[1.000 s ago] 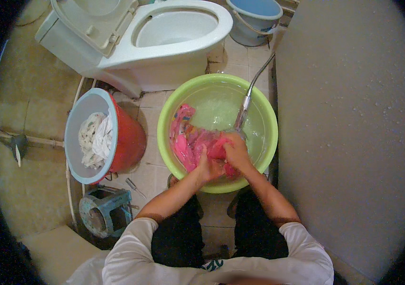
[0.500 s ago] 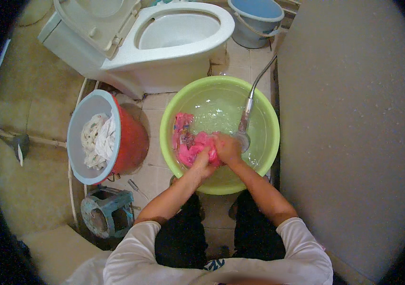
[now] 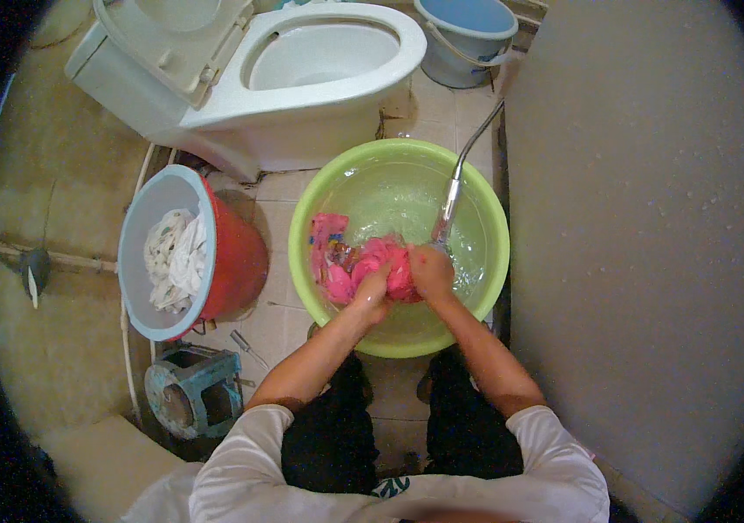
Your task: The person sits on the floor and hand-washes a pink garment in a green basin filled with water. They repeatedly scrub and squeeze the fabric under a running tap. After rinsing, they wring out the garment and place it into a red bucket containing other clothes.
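Pink cloth (image 3: 371,268) shifted slightly right, bunched between left fingers (image 3: 380,277) and right fingers (image 3: 422,259)

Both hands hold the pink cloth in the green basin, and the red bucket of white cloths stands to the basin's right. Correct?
The side is wrong: the head view shows the red bucket of white cloths to the left of the green basin. The left hand and right hand do hold the pink cloth in the basin.

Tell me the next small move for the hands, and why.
Probably gather in the loose end of the pink cloth: the left hand and right hand hold its bunched part, while that end lies spread out near the left side of the green basin.
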A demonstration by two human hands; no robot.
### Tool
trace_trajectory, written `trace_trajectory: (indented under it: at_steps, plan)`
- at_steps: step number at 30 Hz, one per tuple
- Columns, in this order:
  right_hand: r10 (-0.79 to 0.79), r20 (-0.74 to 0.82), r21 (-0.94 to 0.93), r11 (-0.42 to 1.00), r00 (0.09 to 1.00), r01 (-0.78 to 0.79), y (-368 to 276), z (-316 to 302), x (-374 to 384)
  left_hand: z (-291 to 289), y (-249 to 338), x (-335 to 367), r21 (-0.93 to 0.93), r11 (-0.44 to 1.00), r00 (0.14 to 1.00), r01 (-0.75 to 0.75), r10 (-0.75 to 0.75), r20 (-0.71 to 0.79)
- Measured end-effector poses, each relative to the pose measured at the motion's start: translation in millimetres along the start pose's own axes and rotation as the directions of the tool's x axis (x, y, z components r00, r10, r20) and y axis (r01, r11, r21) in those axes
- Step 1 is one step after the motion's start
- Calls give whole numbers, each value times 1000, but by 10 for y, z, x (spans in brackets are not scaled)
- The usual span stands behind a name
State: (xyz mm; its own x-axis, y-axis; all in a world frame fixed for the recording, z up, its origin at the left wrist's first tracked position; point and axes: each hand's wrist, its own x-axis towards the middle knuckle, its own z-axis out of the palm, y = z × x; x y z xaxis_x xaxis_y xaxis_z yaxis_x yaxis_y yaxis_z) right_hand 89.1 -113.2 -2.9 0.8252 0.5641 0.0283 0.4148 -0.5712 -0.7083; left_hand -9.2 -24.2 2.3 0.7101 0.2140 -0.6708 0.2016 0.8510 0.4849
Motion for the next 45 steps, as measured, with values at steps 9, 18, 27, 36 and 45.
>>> trace_trajectory:
  at_steps: [9,18,27,36,45]
  plan:
    - [66,430,510,806,901,-302,5,-581,102,286,224,-358,725,457,819,-515,512,260]
    - [-65,389,161,987,919,2,91,-185,-69,140,-175,-216,807,430,913,-405,136,386]
    - [-31,333,-62,997,942,55,241,103,-156,-247,-289,67,-63,963,953,261,-247,173]
    - [-250,168,260,944,954,202,-591,-426,-238,-216,82,8,-337,924,967,179,-102,233]
    - [-456,76,140,885,887,444,-879,-130,-427,-119,236,47,-287,958,973,-1,68,221]
